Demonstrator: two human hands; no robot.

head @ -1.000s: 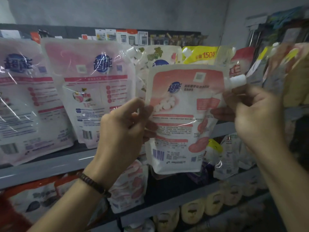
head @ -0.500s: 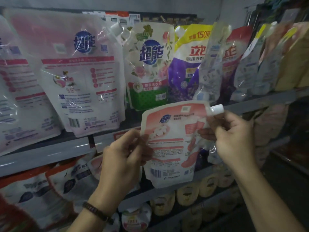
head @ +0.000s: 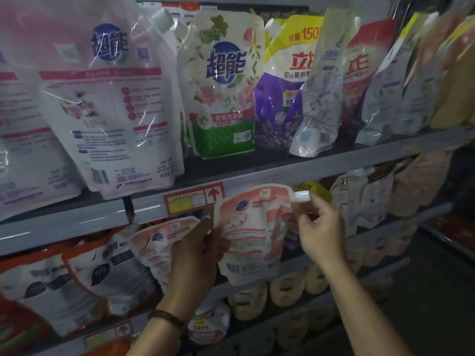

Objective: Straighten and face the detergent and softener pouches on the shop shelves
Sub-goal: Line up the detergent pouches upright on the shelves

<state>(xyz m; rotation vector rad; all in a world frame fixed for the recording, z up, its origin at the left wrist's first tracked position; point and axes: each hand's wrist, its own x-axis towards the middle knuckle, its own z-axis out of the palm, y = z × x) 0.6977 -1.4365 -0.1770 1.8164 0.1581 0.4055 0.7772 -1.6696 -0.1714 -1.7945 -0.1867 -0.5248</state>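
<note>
Head view: the pouch [head: 253, 227] hung in the air between both hands, in front of the middle shelf [head: 401, 221] and just under the rail of the upper shelf [head: 282, 170]. Its long axis stood close to upright, leaning a little to the right, with the white cap [head: 302, 196] at the top right corner and the base at the bottom. The printed panel with the barcode faced the person, so it looked like the back, though the print was too blurred to be sure.

The left hand [head: 198, 255] was clamped on the pouch's left edge about halfway up, thumb in front and fingers behind. The right hand [head: 320, 235] was closed on the top right corner, its fingers curled just under the cap. The two grips sat at opposite ends of a diagonal, the right one higher.

The relation that mattered was depth. The pouch lay on the near side of the shelf opening, and the gap it seemed meant for lay straight behind and slightly below it, just right of a twin pouch [head: 164, 242] that leaned back on the same shelf. The base hung about level with the shelf's front lip, so the move would probably be forward, away from the person, base first. Both hands were equally near. The right hand at the cap looked better placed to steer the top, and the left to settle the base. A red price tag [head: 192, 200] on the rail sat just above and to the left.
</note>
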